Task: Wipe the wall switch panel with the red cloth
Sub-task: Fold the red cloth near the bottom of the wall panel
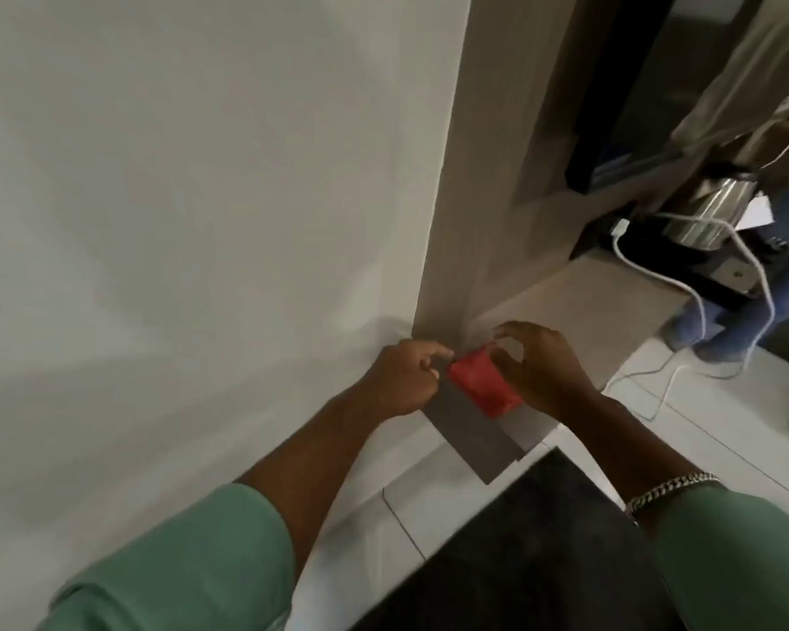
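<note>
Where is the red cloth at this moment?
In the head view, the red cloth is low and centre-right, held between the left hand and right hand, near the wall corner.

Dim, even indoor light falls on a pale wall [178, 175], where soft, broad shadows spread. A metal kettle [716, 211] at upper right catches streaked glare. The whole frame is softly blurred, and wide-angle distortion bends straight lines toward the edges.

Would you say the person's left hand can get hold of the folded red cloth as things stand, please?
Probably yes: the left hand is right beside the folded red cloth, fingertips at its near corner, with nothing between them. The right hand holds the other side.
</note>
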The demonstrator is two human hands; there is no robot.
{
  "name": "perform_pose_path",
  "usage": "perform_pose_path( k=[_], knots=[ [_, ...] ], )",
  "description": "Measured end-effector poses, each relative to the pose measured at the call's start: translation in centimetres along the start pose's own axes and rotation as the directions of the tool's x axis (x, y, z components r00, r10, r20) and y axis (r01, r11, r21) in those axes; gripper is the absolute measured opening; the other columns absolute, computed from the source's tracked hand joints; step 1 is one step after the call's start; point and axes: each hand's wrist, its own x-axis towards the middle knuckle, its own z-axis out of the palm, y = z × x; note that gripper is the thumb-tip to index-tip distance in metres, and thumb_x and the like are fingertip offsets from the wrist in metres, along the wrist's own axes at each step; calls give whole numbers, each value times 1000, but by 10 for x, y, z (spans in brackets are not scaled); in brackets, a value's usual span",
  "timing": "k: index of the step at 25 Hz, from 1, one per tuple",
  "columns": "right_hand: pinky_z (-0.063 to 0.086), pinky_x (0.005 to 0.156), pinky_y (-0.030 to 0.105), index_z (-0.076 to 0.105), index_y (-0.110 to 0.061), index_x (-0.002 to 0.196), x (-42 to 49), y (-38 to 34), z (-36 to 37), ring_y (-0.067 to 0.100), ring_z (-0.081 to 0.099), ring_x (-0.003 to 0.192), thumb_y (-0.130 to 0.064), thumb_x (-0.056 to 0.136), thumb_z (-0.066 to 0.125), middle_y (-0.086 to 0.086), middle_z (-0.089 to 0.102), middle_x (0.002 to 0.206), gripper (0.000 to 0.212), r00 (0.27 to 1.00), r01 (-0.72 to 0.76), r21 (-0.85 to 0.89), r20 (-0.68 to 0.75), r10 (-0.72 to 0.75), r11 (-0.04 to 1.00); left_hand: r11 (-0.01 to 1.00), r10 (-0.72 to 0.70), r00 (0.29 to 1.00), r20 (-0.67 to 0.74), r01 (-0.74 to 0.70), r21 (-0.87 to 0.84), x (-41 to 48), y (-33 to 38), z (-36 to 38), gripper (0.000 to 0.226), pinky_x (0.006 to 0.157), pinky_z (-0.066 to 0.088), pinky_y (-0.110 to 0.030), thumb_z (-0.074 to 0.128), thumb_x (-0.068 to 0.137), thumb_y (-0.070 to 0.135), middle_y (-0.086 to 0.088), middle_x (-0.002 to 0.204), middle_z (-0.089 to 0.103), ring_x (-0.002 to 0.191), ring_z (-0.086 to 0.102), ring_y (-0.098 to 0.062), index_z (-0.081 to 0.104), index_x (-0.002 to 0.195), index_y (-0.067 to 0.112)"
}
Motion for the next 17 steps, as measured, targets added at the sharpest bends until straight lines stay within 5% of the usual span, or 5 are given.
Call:
perform_pose_path(
  k=[6, 10, 17],
  knots=[
    [45, 108, 45, 53, -19, 135, 3, 70, 70, 38, 51, 128, -38, 96, 56, 15, 51, 145, 43, 983, -97, -45, 154, 103, 994, 859, -293, 952, 92, 305, -411, 48, -32, 90, 47, 102, 52, -47, 62, 91, 24, -10, 128, 60, 116, 60, -29, 50, 136, 13],
    [42, 100, 35, 52, -16, 138, -6, 78, 84, 34, 51, 128, -38, 97, 57, 14, 52, 144, 48, 997, -68, 34, 43, 66, 997, 649, -432, 901, 27, 332, -684, 67, -35, 120, 40, 84, 61, -42, 64, 90, 25, -18, 117, 69, 101, 69, -34, 58, 123, 4],
    [42, 114, 48, 44, -18, 141, -44, 31, 82, 31, 42, 139, -34, 93, 62, 12, 41, 153, 54, 997, 57, 70, 38, -60, 996, 601, -382, 921, 76, 309, -737, 29, -51, 88, 56, 98, 54, -54, 68, 84, 11, -16, 130, 62, 115, 62, -35, 49, 137, 10]
  ],
)
